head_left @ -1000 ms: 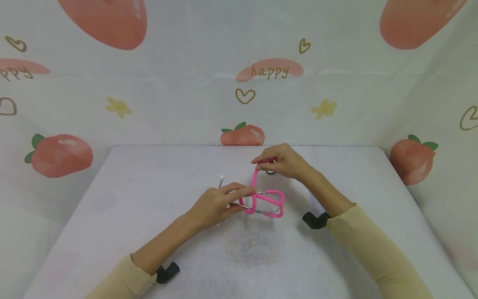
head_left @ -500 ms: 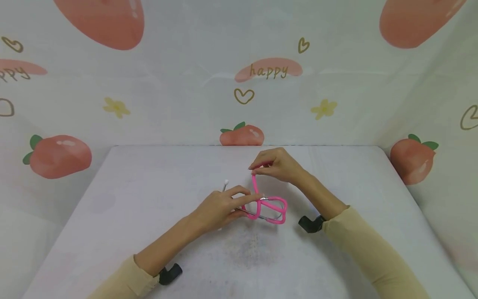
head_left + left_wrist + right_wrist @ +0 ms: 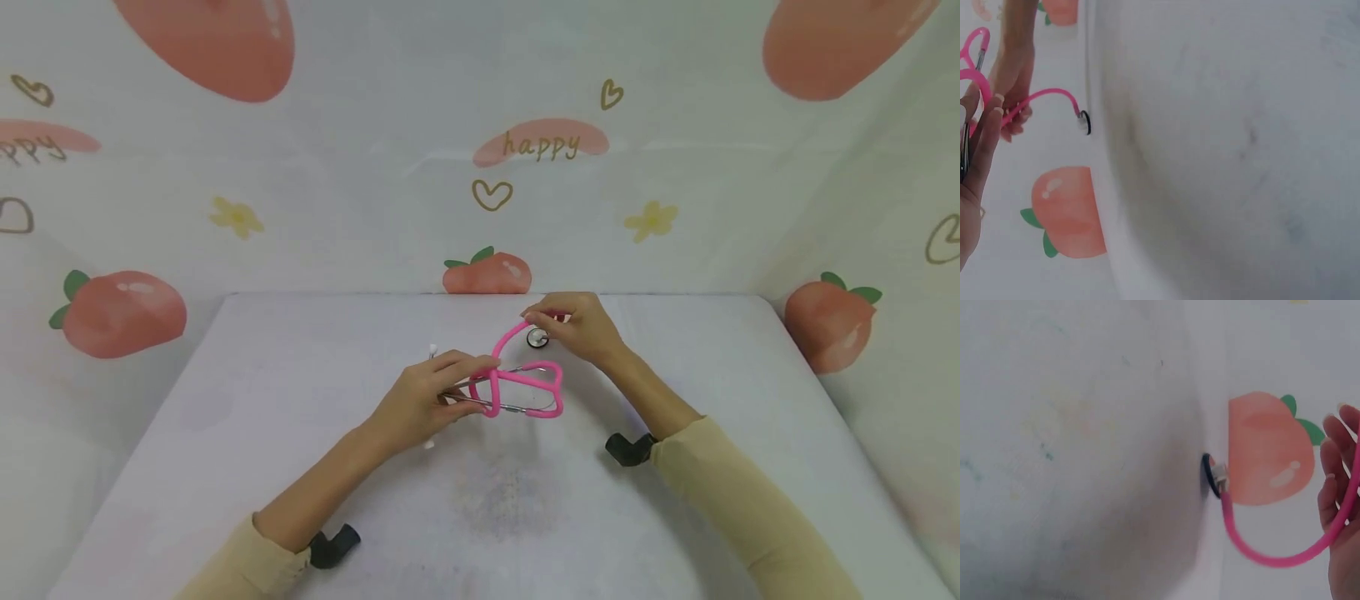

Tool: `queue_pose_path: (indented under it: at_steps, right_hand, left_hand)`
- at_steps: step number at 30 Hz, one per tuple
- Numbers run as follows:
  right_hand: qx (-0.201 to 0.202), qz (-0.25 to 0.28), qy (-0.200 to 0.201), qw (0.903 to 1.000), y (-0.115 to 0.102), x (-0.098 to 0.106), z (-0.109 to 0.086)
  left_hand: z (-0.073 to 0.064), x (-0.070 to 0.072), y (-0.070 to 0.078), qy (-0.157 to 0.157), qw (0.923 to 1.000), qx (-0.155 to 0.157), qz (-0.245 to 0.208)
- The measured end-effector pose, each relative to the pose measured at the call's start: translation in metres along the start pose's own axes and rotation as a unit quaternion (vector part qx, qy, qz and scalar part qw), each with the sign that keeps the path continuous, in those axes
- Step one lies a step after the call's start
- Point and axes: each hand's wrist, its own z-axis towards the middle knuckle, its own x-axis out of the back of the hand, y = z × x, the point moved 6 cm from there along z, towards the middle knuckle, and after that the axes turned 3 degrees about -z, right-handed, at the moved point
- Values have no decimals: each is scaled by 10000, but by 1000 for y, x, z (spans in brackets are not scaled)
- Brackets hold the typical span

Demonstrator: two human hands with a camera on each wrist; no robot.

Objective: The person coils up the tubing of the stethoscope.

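A pink stethoscope [image 3: 525, 380] is held above the table, its tubing looped around its metal ear tubes. My left hand [image 3: 427, 396] grips the metal tubes and the pink loop between thumb and fingers; white ear tips [image 3: 432, 350] stick out past that hand. Farther back and to the right, my right hand [image 3: 577, 325] pinches the free length of pink tubing [image 3: 1279, 561]. From there the tubing hangs in a curve to the round chest piece [image 3: 537, 337], which has a black rim and dangles below the right hand. In the left wrist view the chest piece [image 3: 1084, 122] hangs clear of both hands.
The white table [image 3: 300, 350] has a greyish smudge in front of the hands. Behind it hangs a white backdrop [image 3: 360, 167] printed with peaches, hearts and flowers. A black wrist mount [image 3: 628, 450] sits at the right cuff, another [image 3: 334, 547] at the left.
Since half a second ago, the left hand and the looped stethoscope have risen and shifted left. The right hand has moved right, drawing the tubing out, and the chest piece shows again below it.
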Motion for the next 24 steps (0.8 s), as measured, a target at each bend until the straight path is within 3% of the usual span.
queue_pose_path:
  at_steps: [3, 7, 9, 14, 17, 24]
  right_hand:
    - [-399, 11, 93, 9992, 4, 6, -4]
    - [-683, 109, 228, 9973, -10, 15, -6]
    - [-533, 103, 388, 9978, -19, 20, -5]
    - [14, 357, 773, 9964, -6, 23, -3]
    - [-11, 333, 609, 9976, 2, 20, -4]
    - [-477, -149, -91, 9987, 0, 7, -22]
  left_hand:
    - [1, 8, -3, 149, 9995, 160, -233]
    - [1, 18, -6, 358, 9980, 273, -437]
    - [0, 21, -7, 438, 9971, 324, -523]
    - [1, 27, -12, 517, 9959, 439, -604]
    - [3, 31, -11, 581, 9959, 431, -545]
    - [6, 36, -12, 737, 9952, 489, -407]
